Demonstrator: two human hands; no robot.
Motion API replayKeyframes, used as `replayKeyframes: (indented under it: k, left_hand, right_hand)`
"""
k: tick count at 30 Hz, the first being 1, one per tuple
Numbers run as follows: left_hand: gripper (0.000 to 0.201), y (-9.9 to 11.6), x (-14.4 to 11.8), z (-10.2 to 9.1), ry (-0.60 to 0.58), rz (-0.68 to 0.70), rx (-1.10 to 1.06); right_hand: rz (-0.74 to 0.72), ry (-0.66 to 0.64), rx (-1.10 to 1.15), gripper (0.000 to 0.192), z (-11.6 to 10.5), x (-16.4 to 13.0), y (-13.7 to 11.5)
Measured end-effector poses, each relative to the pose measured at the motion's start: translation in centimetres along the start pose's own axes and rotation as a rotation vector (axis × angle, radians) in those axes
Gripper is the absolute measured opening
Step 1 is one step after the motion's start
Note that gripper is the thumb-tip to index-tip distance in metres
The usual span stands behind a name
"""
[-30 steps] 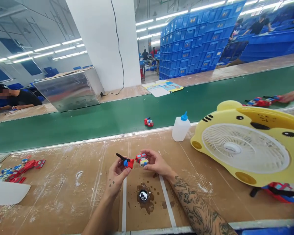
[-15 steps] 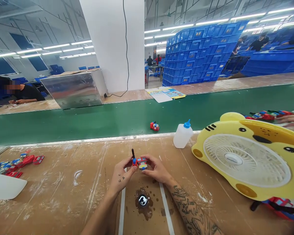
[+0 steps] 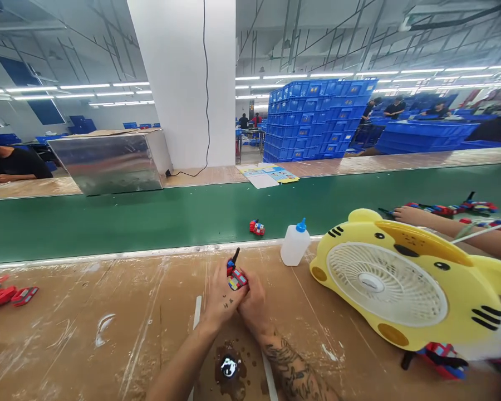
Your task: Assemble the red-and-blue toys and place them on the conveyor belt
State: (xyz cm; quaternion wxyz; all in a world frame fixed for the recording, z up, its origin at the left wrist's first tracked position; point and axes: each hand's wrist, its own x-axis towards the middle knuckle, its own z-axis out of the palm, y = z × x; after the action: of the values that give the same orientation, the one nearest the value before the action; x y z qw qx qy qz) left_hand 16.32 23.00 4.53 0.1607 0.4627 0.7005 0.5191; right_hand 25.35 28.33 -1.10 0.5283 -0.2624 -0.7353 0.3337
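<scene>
Both hands are together over the middle of the bench around a small red and blue plastic toy [image 3: 237,279] with a black stick-like piece pointing up. My left hand [image 3: 222,295] is closed on its left side. Against its right side, my right hand [image 3: 254,301] has its fingers curled and pressed close to the left hand; part of the toy is hidden by the fingers. Below the hands, a small dark round dish [image 3: 229,366] with shiny liquid sits in a wet stain on the cardboard.
A white bottle with a blue cap [image 3: 295,245] stands beside a yellow animal-faced fan [image 3: 384,284] on the right. Another toy [image 3: 257,227] lies on the green belt [image 3: 183,214]. Red parts [image 3: 24,296] lie at left. A co-worker's arm [image 3: 426,218] reaches over toys at right.
My hands have drawn closer together, and the toy has tilted between them. The view has shifted, and the co-worker's arm reaches farther in at right.
</scene>
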Motion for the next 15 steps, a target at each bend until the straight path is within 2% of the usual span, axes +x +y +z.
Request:
replayKeyframes:
  k: [2,4,7,12,15]
  left_hand:
    - [0.064,0.4,1.6,0.2,-0.083,0.06,0.071]
    - [0.062,0.3,4.0,-0.1,-0.174,0.065,0.168]
    - [0.063,-0.5,9.2,-0.6,-0.251,0.017,0.354]
    - [0.054,-2.0,19.2,0.0,-0.356,-0.041,0.588]
    - [0.046,-2.9,23.3,1.6,-0.426,-0.104,0.737]
  right_hand:
    - [0.024,0.031,-0.018,0.053,-0.1,0.2,0.4]
    - [0.066,0.009,-0.024,0.066,-0.2,0.5,0.9]
    - [0.134,-0.033,-0.045,0.083,-0.3,0.9,1.7]
    - [0.166,-0.076,-0.119,0.072,-0.6,2.0,2.3]
    - [0.18,-0.165,-0.175,0.064,-1.0,2.6,2.3]
